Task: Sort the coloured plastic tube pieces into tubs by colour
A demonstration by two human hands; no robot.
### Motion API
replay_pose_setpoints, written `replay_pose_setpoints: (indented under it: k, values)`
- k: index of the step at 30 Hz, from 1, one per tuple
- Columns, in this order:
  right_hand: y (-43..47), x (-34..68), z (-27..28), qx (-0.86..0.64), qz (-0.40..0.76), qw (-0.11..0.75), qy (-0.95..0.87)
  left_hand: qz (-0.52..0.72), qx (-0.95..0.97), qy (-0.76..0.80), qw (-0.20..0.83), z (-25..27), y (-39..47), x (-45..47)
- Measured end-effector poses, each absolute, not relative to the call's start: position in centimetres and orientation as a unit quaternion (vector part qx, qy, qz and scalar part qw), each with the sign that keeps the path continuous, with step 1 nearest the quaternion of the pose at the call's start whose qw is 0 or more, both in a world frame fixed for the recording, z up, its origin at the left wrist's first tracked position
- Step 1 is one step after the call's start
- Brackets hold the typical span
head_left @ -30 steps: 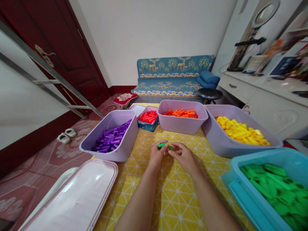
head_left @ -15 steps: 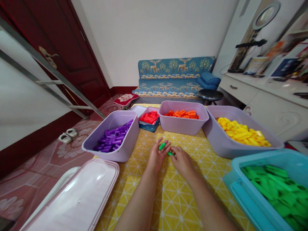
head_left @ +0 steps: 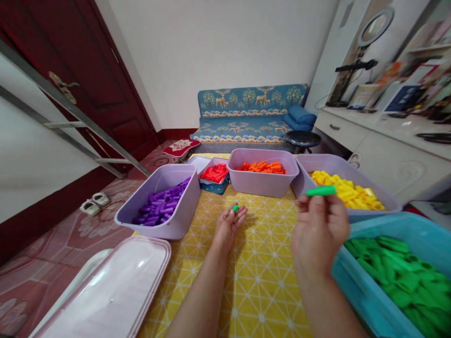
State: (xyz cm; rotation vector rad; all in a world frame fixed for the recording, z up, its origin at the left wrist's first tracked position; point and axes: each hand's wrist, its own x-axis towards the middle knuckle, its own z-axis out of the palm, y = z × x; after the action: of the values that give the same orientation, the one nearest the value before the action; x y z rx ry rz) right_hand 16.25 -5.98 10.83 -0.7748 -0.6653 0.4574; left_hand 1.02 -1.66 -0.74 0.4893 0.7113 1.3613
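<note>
Above the yellow patterned cloth, my left hand [head_left: 228, 225] pinches a small green plastic piece [head_left: 235, 208], which looks like a cap, between thumb and index finger. Its other fingers are stretched out. Farther right, my right hand [head_left: 317, 230] is raised close to the camera and grips a slim green plastic tube [head_left: 320, 191] across its fingertips, with the thumb beneath. A turquoise bin [head_left: 369, 281] beside the right forearm holds many green plastic tubes [head_left: 405, 274]. Past the right hand is a lilac bin [head_left: 331, 162] with yellow pieces [head_left: 347, 190].
Along the left stands a lilac bin [head_left: 186, 213] of purple pieces, near a pale lid [head_left: 109, 286]. At the back are a blue tin [head_left: 213, 186] of red pieces and a lilac bin [head_left: 260, 183] of orange ones. A patterned sofa [head_left: 243, 126] stands beyond.
My right hand has left the left hand, moving right and up with the green tube. The green piece at my left fingers now sits pinched under the thumb. The view has shifted slightly.
</note>
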Motion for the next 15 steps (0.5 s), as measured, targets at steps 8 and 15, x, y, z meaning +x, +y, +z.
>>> replay_pose_setpoints:
  k: [8,15]
  values:
    - [-5.4,17.7,9.5,-0.444,0.288,0.786,-0.318,0.560,0.349,0.349,0.665,-0.7,-2.1,1.6]
    - [-4.5,15.1,6.0,-0.532,0.354,0.435,-0.635,0.557,0.410,0.340,0.637,-0.6,-2.5,1.6]
